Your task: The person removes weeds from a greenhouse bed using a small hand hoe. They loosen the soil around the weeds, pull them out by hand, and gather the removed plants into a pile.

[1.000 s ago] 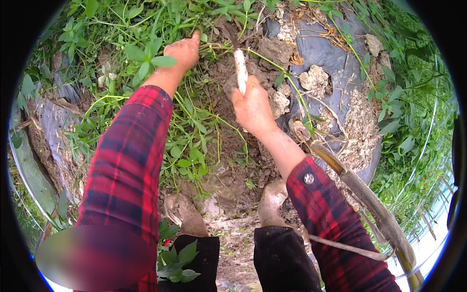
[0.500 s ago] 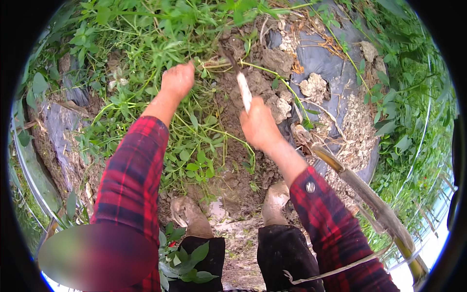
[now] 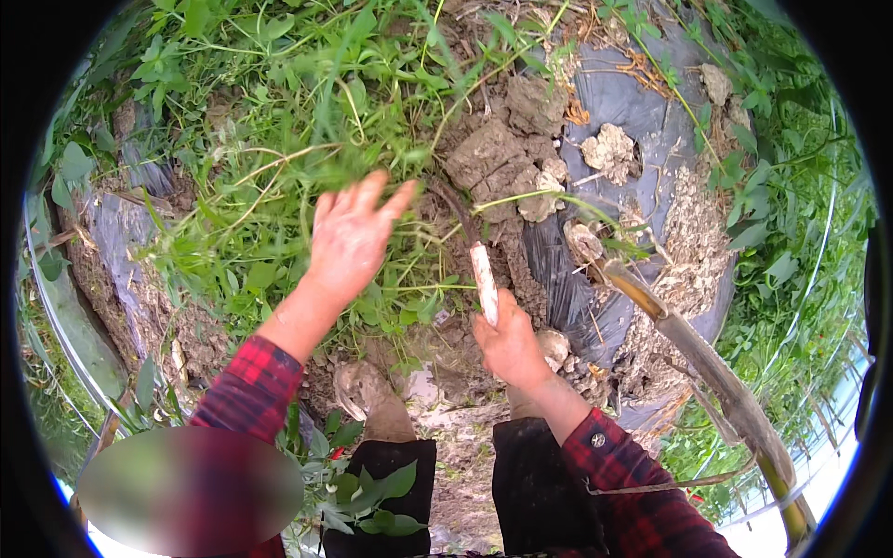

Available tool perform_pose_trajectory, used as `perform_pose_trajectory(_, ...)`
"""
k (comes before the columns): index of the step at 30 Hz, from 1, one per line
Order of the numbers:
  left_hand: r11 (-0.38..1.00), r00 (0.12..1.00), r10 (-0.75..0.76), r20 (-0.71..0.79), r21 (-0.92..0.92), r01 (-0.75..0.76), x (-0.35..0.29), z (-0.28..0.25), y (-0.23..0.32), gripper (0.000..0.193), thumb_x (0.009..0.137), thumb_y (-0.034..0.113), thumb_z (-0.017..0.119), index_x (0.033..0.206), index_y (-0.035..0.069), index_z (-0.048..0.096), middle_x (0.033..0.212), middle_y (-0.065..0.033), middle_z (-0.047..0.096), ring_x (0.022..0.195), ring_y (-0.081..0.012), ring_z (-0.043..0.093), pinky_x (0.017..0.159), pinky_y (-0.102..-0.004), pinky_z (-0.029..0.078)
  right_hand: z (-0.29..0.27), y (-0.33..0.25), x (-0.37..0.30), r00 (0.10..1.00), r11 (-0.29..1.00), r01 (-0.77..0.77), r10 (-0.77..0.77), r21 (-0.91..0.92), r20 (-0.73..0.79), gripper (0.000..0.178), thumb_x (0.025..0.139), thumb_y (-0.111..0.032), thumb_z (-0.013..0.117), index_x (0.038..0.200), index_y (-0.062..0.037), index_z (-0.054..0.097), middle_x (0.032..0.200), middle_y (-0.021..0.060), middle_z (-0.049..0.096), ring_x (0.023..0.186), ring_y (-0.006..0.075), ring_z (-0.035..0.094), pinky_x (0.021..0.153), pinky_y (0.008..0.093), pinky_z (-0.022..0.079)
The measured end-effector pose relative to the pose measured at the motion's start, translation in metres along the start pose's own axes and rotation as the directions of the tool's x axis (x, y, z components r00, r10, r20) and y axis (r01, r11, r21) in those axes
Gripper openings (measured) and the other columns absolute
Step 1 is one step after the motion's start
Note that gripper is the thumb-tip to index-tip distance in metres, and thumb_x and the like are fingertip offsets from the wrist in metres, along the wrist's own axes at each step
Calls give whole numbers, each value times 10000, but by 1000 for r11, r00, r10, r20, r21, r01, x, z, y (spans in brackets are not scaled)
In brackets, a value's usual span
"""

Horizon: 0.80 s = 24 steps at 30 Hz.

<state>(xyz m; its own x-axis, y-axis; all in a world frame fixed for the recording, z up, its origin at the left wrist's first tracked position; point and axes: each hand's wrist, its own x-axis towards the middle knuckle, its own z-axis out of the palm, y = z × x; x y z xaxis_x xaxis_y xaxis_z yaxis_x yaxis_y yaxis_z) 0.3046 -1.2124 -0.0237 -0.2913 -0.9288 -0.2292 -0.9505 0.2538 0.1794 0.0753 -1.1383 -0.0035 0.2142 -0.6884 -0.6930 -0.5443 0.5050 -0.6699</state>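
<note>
Left hand (image 3: 349,244), fingers spread and released, is over weeds (image 3: 288,102) left of centre. Right hand (image 3: 512,346) clenches a white-handled sickle (image 3: 485,279) at centre; bare mud (image 3: 502,244) separates its blade from the dark plastic (image 3: 563,270) edge.

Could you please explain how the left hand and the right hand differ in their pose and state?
The left hand is open, its fingers spread; the right hand is closed around the pale handle of the sickle.
The left hand is over leafy green plants; the right hand is lower in the picture.
Both are bare, and both come out of plaid sleeves.
</note>
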Motion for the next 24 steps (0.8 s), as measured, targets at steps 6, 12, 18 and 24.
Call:
perform_pose_trajectory(6, 796, 805, 553, 216, 149, -587, 71, 23, -35, 902, 647, 56, 689, 1396, 285, 241, 1470, 64, 202, 1320, -245, 265, 1023, -465, 281, -1, -16, -6, 941, 937, -298, 257, 179, 220, 220, 814, -90, 536, 912, 34, 384, 673, 205, 518, 552, 318, 524, 527, 394, 426)
perform_pose_trajectory(12, 937, 859, 326, 395, -13, -350, 73, 18, -37, 979, 595, 180, 784, 1398, 263, 229, 1466, 10, 212, 1230, -244, 399, 999, -414, 337, 6, 13, -10, 986, 990, -108, 95, 89, 139, 211, 810, -84, 537, 906, 34, 390, 671, 232, 532, 578, 326, 565, 546, 399, 435)
perform_pose_trajectory(18, 957, 925, -42, 378, 280, -70, 42, 48, -59, 637, 727, 199, 679, 1289, 96, 398, 1315, -94, 443, 1154, -241, 469, 928, -456, 385, 15, 10, -8, 996, 997, -3, -5, 83, 89, 180, 792, -22, 522, 932, 3, 412, 680, 132, 477, 601, 192, 471, 544, 334, 415)
perform_pose_trajectory(24, 958, 923, -265, 279, 184, 219, 38, 74, -38, 172, 793, 127, 470, 867, 61, 611, 865, -111, 653, 823, -286, 632, 725, -435, 471, 24, 12, 19, 988, 997, 78, -74, 24, -136, 147, 800, -3, 508, 884, 2, 389, 645, 157, 522, 547, 250, 537, 504, 350, 443)
